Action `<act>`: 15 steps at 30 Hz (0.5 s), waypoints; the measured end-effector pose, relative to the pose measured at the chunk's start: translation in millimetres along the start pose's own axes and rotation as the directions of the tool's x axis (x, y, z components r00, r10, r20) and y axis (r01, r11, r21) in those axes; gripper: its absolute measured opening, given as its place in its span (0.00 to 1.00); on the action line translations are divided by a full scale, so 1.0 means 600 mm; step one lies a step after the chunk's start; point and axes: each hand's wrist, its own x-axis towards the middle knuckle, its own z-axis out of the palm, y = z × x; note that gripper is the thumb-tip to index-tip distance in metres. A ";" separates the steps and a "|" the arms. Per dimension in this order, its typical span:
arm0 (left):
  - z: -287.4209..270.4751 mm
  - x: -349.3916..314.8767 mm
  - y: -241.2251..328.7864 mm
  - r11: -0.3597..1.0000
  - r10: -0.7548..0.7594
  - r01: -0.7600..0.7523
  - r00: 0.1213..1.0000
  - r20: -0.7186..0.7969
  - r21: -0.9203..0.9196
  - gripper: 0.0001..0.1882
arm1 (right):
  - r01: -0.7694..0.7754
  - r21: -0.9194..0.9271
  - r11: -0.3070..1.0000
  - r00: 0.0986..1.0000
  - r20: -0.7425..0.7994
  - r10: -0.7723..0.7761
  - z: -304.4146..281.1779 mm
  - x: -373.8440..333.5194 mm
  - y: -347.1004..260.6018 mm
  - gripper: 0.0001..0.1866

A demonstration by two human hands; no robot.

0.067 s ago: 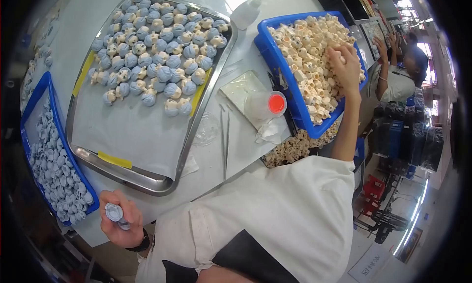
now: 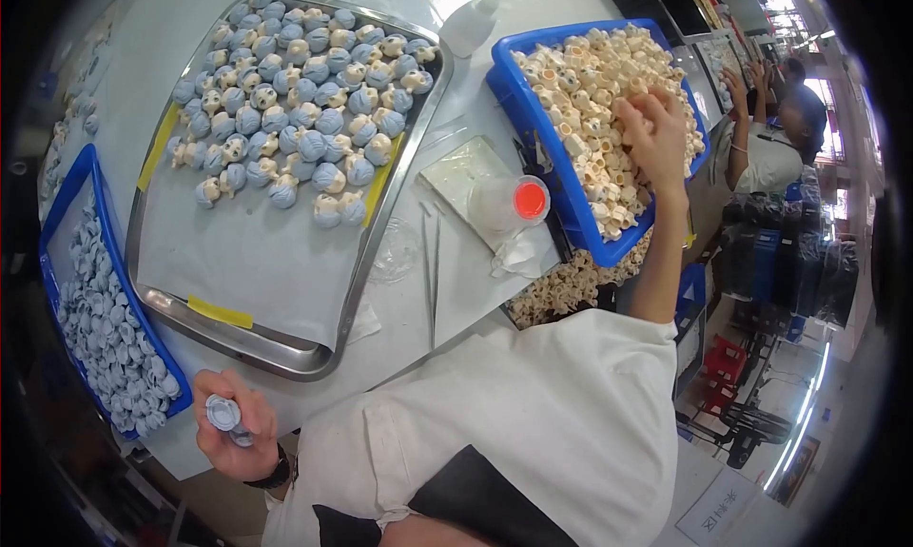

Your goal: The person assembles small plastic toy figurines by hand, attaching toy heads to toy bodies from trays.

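My left hand is near the table's front edge, closed around a small pale blue cap-shaped piece. My right hand reaches into a blue bin full of cream-coloured small figure parts, fingers down among them; what it grips is hidden. A metal tray lined with white paper holds many blue-capped cream figures in its far half. At the left a second blue bin holds several loose pale blue caps.
Between tray and right bin lie tweezers, a clear dish, a clear cup with an orange lid on a white pad, and a squeeze bottle. More cream parts pile beneath the bin. Another person works at the right.
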 end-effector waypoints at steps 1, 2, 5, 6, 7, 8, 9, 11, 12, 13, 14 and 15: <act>0.012 0.001 -0.021 1.000 0.015 -0.015 1.000 -0.002 -0.018 0.18 | 0.021 -0.009 1.000 1.000 -0.005 -0.021 -0.005 0.007 0.001 0.14; 0.011 0.001 -0.018 1.000 0.007 -0.007 1.000 0.001 -0.014 0.18 | -0.016 0.065 0.998 1.000 -0.002 0.016 -0.006 -0.005 -0.015 0.13; 0.009 0.000 -0.013 1.000 -0.010 0.010 1.000 0.004 -0.010 0.18 | -0.083 0.138 0.987 0.994 0.085 0.071 -0.019 -0.028 -0.052 0.10; 0.009 0.001 -0.011 1.000 -0.016 0.016 1.000 -0.001 -0.012 0.18 | -0.030 0.137 0.990 0.998 0.052 0.024 -0.016 -0.034 -0.063 0.10; 0.011 0.001 -0.012 1.000 -0.013 0.013 1.000 -0.001 -0.013 0.18 | 0.030 0.135 0.990 0.999 0.017 -0.032 -0.016 -0.036 -0.071 0.10; 0.013 0.001 -0.011 1.000 -0.014 0.014 1.000 0.003 -0.015 0.18 | -0.042 0.240 0.970 0.997 0.072 0.026 -0.020 -0.037 -0.077 0.11; 0.015 0.001 -0.011 1.000 -0.014 0.014 1.000 0.006 -0.017 0.18 | -0.037 0.241 0.970 0.997 0.070 0.020 -0.026 -0.038 -0.082 0.11; 0.015 0.001 -0.011 1.000 -0.006 0.006 1.000 0.010 -0.013 0.18 | -0.060 0.144 0.988 0.993 0.109 0.044 -0.039 -0.040 -0.093 0.11; 0.016 0.001 -0.011 1.000 -0.001 0.001 1.000 0.015 -0.008 0.18 | 0.017 0.014 1.000 0.998 0.057 -0.018 -0.047 -0.033 -0.092 0.11; 0.015 0.000 -0.009 1.000 0.002 -0.002 1.000 0.014 -0.004 0.18 | 0.018 0.019 1.000 0.998 0.055 -0.019 -0.055 -0.023 -0.102 0.11; 0.013 0.000 -0.010 1.000 0.002 -0.002 1.000 0.009 -0.003 0.18 | 0.049 -0.077 0.996 0.999 -0.012 -0.051 -0.060 -0.015 -0.113 0.11; 0.012 0.001 -0.010 1.000 0.002 -0.002 1.000 0.005 -0.003 0.18 | 0.073 -0.175 0.982 0.993 -0.077 -0.087 -0.063 -0.007 -0.124 0.12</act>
